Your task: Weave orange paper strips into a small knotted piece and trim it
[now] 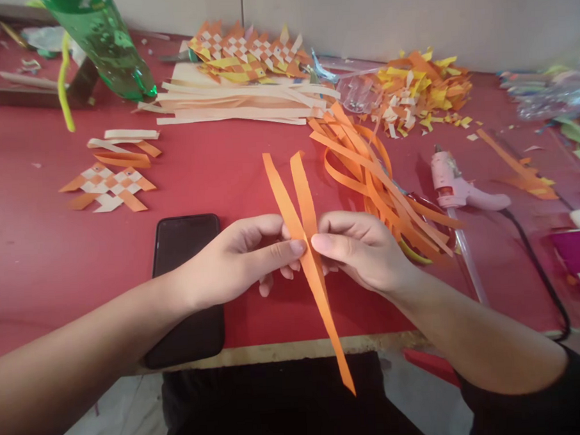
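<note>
My left hand (246, 258) and my right hand (361, 249) meet over the near edge of the red table (42, 254). Both pinch two long orange paper strips (302, 210) where these cross. The strips fan apart above my fingers, and one long end hangs down past the table edge. Just right of my right hand lies a loose pile of orange strips (369, 169).
A black phone (187, 286) lies under my left forearm. A woven orange-and-white piece (108, 187) sits at left. At the back are cream strips (237, 104), woven pieces (249, 52), paper scraps (419, 90) and a green bottle (107, 43). A pink glue gun (454, 184) lies at right.
</note>
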The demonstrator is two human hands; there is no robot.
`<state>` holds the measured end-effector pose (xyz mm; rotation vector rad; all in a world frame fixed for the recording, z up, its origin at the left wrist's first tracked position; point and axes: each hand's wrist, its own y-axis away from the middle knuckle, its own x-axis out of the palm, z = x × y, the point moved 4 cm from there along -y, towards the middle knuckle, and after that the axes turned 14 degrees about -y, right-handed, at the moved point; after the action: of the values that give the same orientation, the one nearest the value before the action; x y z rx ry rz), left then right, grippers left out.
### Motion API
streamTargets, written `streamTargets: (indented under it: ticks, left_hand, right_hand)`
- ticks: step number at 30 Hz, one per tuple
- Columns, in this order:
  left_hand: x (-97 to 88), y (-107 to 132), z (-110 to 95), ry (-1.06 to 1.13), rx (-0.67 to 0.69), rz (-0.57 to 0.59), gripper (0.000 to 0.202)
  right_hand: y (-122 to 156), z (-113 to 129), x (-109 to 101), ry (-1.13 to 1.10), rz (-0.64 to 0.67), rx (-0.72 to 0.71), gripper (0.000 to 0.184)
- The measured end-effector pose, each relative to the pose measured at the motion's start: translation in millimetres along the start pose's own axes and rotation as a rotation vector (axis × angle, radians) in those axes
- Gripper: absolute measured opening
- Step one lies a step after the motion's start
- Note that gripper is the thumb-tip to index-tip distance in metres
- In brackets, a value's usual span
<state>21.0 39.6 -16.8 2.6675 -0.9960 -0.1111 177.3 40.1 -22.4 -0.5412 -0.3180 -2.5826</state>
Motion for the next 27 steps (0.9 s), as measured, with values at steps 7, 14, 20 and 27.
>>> streamTargets:
  ticks: [7, 14, 20, 27]
  left_hand:
    - [-2.2, -0.9, 2.2, 0.047, 0.010, -0.042, 0.016]
    - [0.2, 2.4, 0.5, 0.055, 0.043, -0.008, 0.027]
    - [1.1, 3.2, -1.4, -0.085, 0.040, -0.010, 0.022]
    - [-0.6, 3.3, -2.6, -0.098, 0.072, -0.023, 0.020]
  right_hand:
    - [-0.9, 3.3, -0.5, 0.101, -0.040, -0.106, 0.029]
    - [-1.8, 3.8, 2.1, 0.043, -0.090, -0.101, 0.029]
    - [-0.7, 2.7, 2.5, 0.044, -0.042, -0.036, 0.024]
    - [-0.7, 2.9, 3.7, 0.064, 0.035, -0.051, 0.028]
